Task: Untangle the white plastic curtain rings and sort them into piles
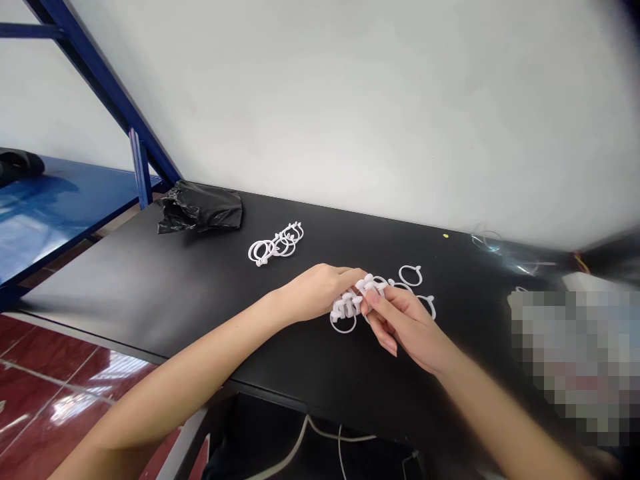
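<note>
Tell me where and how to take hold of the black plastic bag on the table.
Likely best: gather a fold at the right end of the black plastic bag, coming from the front right. That end lies away from the blue frame, and the bag looks thin and crumpled, so a bunched fold should hold well.

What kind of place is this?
Maybe a small workroom or a workshop corner, though I can't be sure. There's a long black table with lots of white rings, a blue metal frame beside it, and shiny red floor tiles.
</note>
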Demonstrator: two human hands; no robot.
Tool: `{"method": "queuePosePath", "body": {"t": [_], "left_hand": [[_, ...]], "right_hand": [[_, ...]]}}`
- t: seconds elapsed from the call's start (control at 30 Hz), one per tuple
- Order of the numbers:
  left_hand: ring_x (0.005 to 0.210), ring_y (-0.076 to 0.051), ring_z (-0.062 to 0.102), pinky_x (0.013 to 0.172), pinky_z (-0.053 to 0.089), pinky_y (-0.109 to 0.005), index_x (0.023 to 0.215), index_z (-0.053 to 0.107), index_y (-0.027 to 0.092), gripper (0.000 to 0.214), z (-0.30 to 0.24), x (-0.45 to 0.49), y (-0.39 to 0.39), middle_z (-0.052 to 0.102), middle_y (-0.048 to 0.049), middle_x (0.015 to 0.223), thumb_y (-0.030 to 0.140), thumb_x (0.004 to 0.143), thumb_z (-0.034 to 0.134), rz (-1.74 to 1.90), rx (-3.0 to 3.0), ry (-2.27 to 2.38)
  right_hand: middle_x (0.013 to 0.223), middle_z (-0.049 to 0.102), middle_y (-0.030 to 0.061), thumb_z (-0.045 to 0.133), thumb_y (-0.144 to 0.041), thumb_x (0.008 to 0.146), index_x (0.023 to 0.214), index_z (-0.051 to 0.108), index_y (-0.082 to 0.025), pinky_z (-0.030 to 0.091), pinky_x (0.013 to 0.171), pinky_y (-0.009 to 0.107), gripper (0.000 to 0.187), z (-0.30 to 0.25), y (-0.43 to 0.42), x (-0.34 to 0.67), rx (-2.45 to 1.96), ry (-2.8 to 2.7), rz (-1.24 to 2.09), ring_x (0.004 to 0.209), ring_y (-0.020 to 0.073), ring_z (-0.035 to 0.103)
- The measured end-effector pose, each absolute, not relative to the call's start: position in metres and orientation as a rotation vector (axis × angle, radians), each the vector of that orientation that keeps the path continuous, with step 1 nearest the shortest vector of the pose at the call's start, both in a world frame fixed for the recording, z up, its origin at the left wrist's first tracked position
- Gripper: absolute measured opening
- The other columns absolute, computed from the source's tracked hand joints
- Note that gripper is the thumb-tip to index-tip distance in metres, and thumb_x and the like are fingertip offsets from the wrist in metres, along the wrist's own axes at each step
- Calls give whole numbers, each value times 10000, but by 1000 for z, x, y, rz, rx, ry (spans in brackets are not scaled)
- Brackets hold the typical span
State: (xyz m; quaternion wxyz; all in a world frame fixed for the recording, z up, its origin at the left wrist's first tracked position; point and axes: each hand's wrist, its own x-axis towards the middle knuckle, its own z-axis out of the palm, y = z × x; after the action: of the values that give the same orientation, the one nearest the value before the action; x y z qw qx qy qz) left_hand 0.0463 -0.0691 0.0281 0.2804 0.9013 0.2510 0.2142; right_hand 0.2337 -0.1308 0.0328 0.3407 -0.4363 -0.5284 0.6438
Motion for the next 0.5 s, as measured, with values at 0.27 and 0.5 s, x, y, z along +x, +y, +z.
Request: {"method": "queuePosePath", "body": {"t": [0.27, 0.5], "left_hand": [[674, -100, 565, 649, 446, -196, 957, 610, 127, 144, 26, 50, -68, 646, -13, 808, 218, 876, 533, 734, 2153, 521], [688, -112, 589, 647, 459, -201, 1014, 644, 128, 208, 19, 52, -77, 672, -24, 826, 258, 879, 552, 846, 2132, 510]], "right_hand": [[523, 393, -77, 448, -462, 981, 689, 480, -191, 290, 377, 209, 400, 25, -144, 222, -1020, -1369, 1459, 348, 42, 344], [464, 363, -69, 389, -390, 1011, 669, 473, -207, 294, 379, 232, 396, 19, -153, 221, -962, -1479, 1253, 356, 74, 343]]}}
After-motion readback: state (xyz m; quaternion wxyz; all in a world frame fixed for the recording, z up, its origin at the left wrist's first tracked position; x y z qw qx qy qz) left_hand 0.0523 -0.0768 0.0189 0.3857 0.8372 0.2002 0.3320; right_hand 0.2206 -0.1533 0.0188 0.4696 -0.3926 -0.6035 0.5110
